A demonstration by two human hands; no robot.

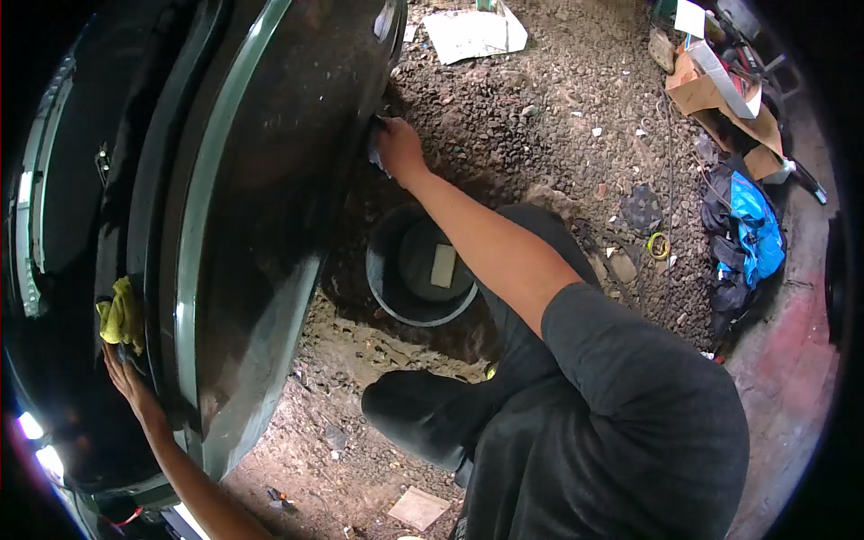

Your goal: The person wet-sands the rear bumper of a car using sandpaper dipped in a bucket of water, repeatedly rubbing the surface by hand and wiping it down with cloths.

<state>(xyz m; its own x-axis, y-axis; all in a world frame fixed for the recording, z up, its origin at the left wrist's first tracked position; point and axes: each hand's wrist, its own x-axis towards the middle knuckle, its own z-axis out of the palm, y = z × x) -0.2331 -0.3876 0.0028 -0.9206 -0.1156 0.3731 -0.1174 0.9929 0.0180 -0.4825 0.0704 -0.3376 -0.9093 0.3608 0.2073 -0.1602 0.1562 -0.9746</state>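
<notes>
My left hand lies with its fingers stretched out on the dark vehicle surface, just below a crumpled yellow cloth; its fingertips reach the lower edge of the cloth. At the far edge of the dark, glossy panel, my right hand is closed around something pale and bluish, mostly hidden by the fingers and the panel edge. Below my right forearm stands a round dark bucket with a pale rectangular block inside.
Gravel ground surrounds my bent legs. A white sheet lies at the top. Torn cardboard, a blue and black bag and a yellow ring are on the right. A flat tile-like piece lies at the bottom.
</notes>
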